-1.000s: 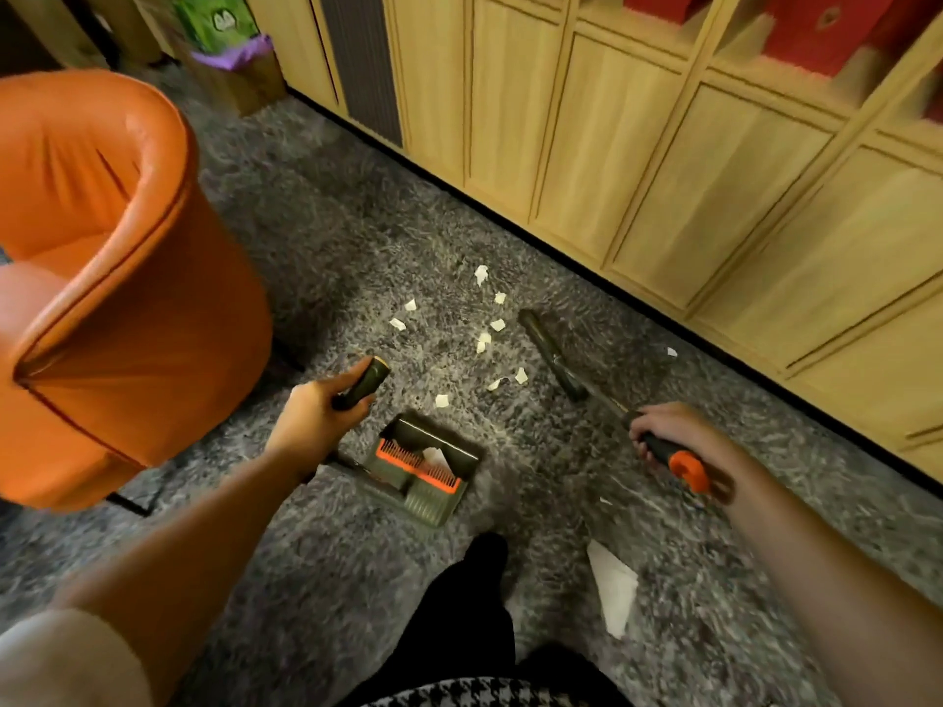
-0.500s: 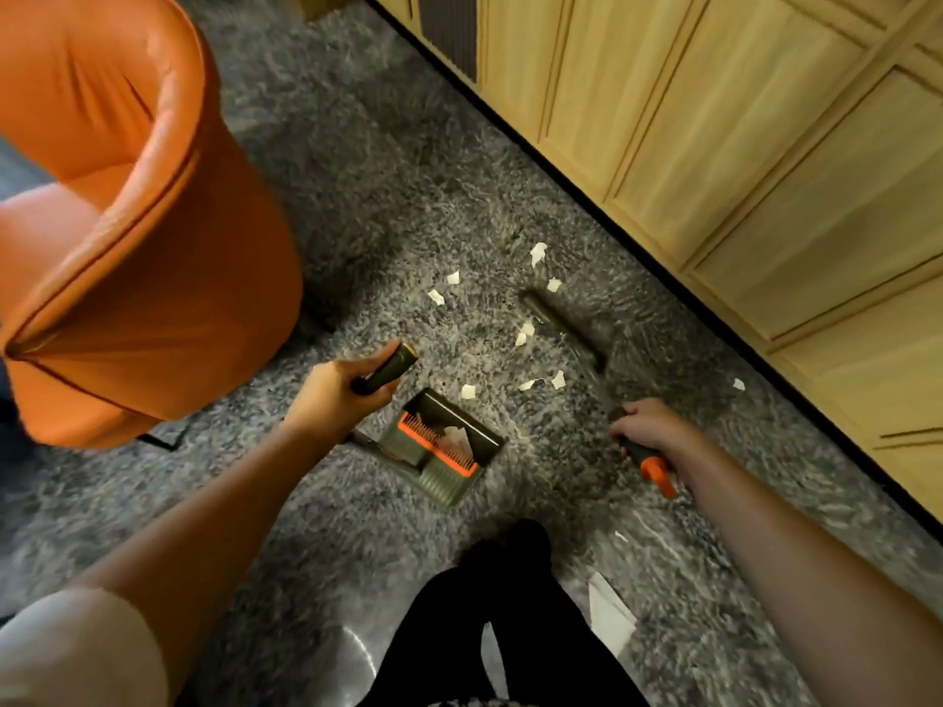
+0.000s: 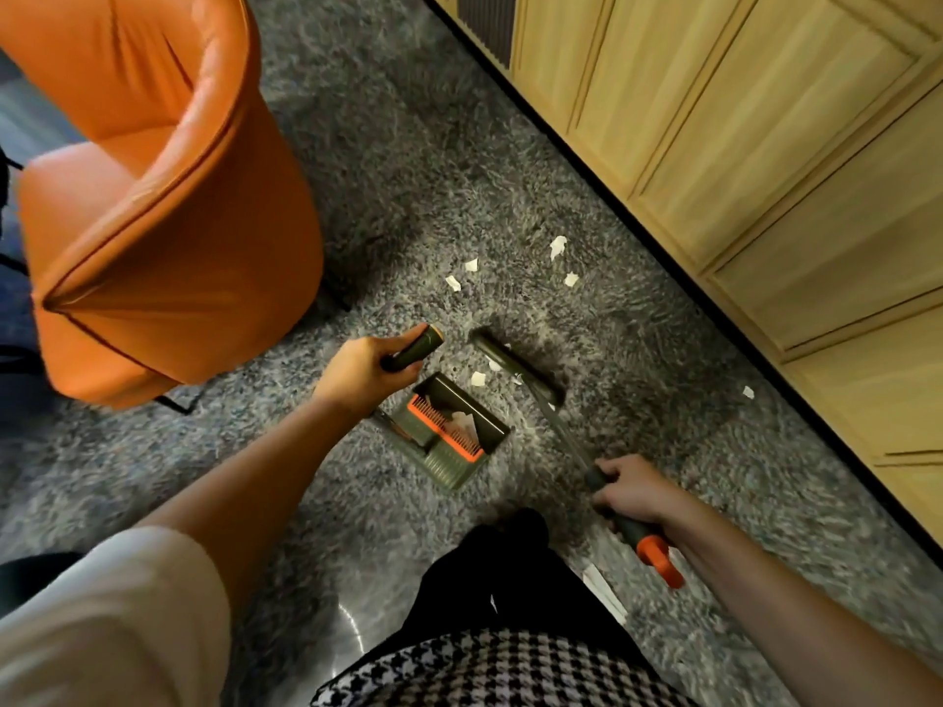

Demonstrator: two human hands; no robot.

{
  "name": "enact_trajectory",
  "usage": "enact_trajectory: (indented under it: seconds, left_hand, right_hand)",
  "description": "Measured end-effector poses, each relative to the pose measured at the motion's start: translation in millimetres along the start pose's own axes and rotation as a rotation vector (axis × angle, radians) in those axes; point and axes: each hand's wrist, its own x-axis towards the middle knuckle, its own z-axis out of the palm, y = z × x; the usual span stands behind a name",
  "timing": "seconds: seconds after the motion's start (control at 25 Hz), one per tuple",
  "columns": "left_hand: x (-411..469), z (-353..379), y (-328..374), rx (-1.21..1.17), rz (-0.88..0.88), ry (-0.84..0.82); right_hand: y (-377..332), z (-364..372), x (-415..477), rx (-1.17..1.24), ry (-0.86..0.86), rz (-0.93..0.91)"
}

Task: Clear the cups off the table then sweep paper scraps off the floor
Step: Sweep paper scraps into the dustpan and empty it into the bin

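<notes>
Left grip [image 3: 365, 372] wraps the dustpan [image 3: 459, 431] handle; right grip [image 3: 630, 494] wraps the broom [image 3: 515, 367] handle. We judge its head parallel to the dustpan mouth, with a scrap [image 3: 478, 378] between them, so the sweep runs toward us.

Left sleeve [image 3: 107, 620]: cream, 8 o'clock.
Trousers [image 3: 490, 584]: black.
Garment hem [image 3: 485, 671]: black-white houndstooth, 6 o'clock.
Left hand [image 3: 357, 372], right hand [image 3: 633, 489]: bare.

Orange chair [image 3: 153, 196], grey carpet [image 3: 408, 170], white scraps [image 3: 557, 246] (paper), houndstooth skirt [image 3: 500, 671]
</notes>
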Motion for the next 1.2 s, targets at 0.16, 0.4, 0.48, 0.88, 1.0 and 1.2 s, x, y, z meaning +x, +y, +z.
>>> enact_trajectory:
  seconds: [0.16, 0.4, 0.48, 0.88, 1.0, 1.2]
  left_hand:
    - [-5.0, -2.1, 3.3, -0.024, 0.002, -0.015]
    - [-7.2, -2.3, 2.7, -0.028, 0.033, -0.011]
    - [-7.3, -2.6, 2.8, -0.025, 0.021, -0.022]
    - [6.3, -10.3, 6.7, 0.008, -0.003, 0.040]
    - [23.6, -16.9, 16.6, 0.001, -0.022, 0.139]
    - [58.2, -33.2, 28.1, 0.050, -0.071, 0.225]
  right_hand:
    - [-7.4, 4.2, -18.1, -0.007, -0.102, -0.017]
    - [-16.3, -30.5, -43.9, 0.018, -0.211, -0.022]
    - [-15.6, -41.7, -50.2, 0.080, -0.220, -0.009]
    - [-23.8, -95.3, -46.4, 0.251, -0.092, -0.065]
    - [-34.4, -121.7, -27.0, 0.266, -0.040, -0.066]
    - [-71.8, -170.2, 27.3, 0.282, 0.062, -0.076]
